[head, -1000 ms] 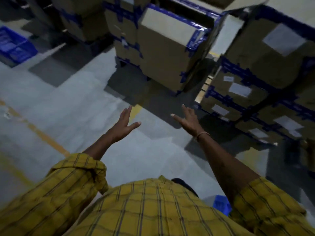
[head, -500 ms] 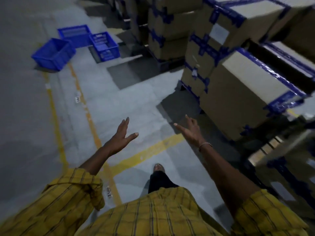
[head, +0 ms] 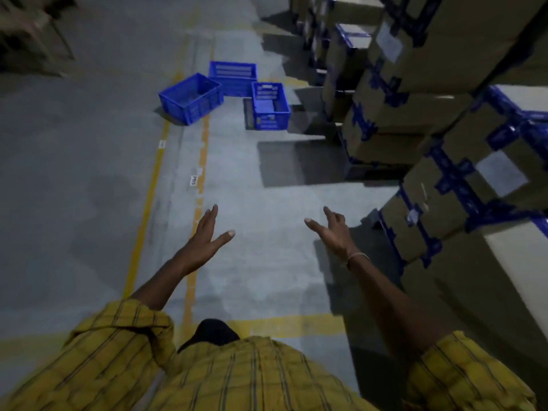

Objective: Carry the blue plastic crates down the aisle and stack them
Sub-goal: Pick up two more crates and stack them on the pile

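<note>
Both hands are empty and held out in front of the person, fingers straight and spread: the left hand (head: 207, 238) palm inward, the right hand (head: 333, 229) mirroring it, a thin bangle (head: 357, 258) on that wrist. They grip nothing.

The three blue crates sit well ahead on the grey floor (head: 267, 247), near the far end of the yellow floor line (head: 201, 161). The left crate (head: 191, 97) stands skewed across the line; the back crate (head: 232, 77) is just behind it; the right crate (head: 270, 105) lies nearest the stacked cardboard boxes (head: 444, 143) with blue tape that wall the right side of the aisle.

The step in hand looks like the walk-up. To do it well, I would keep clear of the box corners on the right, stop square to one crate, and take it by opposite rims with both hands.

The left and back crates look empty. The right one shows a paler patch inside; I cannot tell what it is.
</note>
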Tool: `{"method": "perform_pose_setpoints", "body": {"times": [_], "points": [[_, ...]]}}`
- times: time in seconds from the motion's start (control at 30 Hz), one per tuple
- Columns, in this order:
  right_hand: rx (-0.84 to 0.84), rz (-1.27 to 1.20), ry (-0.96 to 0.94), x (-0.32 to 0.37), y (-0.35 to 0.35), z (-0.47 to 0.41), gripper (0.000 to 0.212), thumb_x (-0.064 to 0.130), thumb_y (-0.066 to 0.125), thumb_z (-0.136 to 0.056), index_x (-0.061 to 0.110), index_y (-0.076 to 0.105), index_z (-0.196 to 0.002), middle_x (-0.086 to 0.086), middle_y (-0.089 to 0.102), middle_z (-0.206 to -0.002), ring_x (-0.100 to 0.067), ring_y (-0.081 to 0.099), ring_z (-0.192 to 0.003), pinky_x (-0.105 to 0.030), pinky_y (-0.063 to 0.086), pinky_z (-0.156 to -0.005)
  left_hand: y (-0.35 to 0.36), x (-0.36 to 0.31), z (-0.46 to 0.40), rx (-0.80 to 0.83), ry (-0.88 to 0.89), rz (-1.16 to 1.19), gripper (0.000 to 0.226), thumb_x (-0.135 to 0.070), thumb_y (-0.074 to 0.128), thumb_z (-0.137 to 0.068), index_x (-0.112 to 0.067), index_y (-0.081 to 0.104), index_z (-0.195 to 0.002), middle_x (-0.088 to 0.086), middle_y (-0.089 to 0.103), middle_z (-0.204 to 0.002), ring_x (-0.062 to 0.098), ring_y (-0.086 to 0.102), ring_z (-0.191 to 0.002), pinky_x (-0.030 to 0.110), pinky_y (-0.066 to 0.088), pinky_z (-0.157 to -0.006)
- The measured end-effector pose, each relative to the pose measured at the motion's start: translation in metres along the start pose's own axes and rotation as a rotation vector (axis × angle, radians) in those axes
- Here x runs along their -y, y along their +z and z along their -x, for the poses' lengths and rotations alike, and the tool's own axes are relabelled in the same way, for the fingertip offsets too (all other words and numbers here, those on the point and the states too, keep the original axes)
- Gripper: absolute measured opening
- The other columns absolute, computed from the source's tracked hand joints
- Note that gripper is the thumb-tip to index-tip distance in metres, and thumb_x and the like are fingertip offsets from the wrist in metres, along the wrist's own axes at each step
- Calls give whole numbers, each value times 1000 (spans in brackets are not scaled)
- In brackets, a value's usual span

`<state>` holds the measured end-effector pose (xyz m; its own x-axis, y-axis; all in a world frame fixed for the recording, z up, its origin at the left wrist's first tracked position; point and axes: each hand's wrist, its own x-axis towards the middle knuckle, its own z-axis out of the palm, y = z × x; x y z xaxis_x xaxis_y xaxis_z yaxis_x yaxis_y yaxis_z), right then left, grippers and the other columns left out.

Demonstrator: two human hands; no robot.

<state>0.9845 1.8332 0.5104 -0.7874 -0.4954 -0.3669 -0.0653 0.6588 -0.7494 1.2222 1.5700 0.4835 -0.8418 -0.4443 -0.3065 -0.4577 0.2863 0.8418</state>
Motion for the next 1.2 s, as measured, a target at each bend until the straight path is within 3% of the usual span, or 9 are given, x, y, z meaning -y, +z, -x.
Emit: {"method": "perform_pose_setpoints", "body": {"times": [0.43, 0.57, 0.83, 1.03, 1.2], "points": [[16, 30, 0, 137, 43, -278, 97, 75, 61, -77, 29, 27, -155, -1, 17, -162, -31, 22, -148, -51, 26, -119, -152, 22, -250, -63, -65, 83, 106, -88, 54, -72, -53, -4, -153, -22, -11, -165, 11, 7, -154, 52, 20, -123], [-5, -26, -1, 192, 57, -356, 97, 74, 63, -77, 29, 28, -155, 0, 19, -161, -30, 25, -147, -52, 27, -118, -219, 3, -340, -27, -54, 10, 115, -92, 51, -65, -46, -3, -156, -14, -12, -166, 12, 7, -154, 42, 15, -124], [2, -65, 36, 267, 75, -495, 96, 70, 63, -81, 25, 25, -157, -3, 16, -162, -30, 25, -147, -49, 28, -118, -299, -5, -497, 20, -63, -10, 96, -78, 55, -80, -56, -4, -152, -18, -12, -166, 14, 17, -153, 43, 24, -122], [-7, -50, 29, 312, 69, -651, 95, 71, 61, -81, 27, 24, -157, -3, 15, -163, -31, 26, -147, -51, 29, -118, -345, -6, -646, -13, -71, 1, 95, -84, 56, -75, -63, -3, -147, -22, -9, -165, 13, 15, -153, 50, 23, -122], [18, -59, 66, 358, 51, -771, 96, 71, 62, -80, 27, 25, -157, -6, 12, -164, -32, 21, -150, -52, 24, -120, -384, -43, -758, -6, -97, 16, 102, -84, 56, -73, -56, -2, -152, -17, -8, -166, 14, 12, -154, 49, 21, -123]]}}
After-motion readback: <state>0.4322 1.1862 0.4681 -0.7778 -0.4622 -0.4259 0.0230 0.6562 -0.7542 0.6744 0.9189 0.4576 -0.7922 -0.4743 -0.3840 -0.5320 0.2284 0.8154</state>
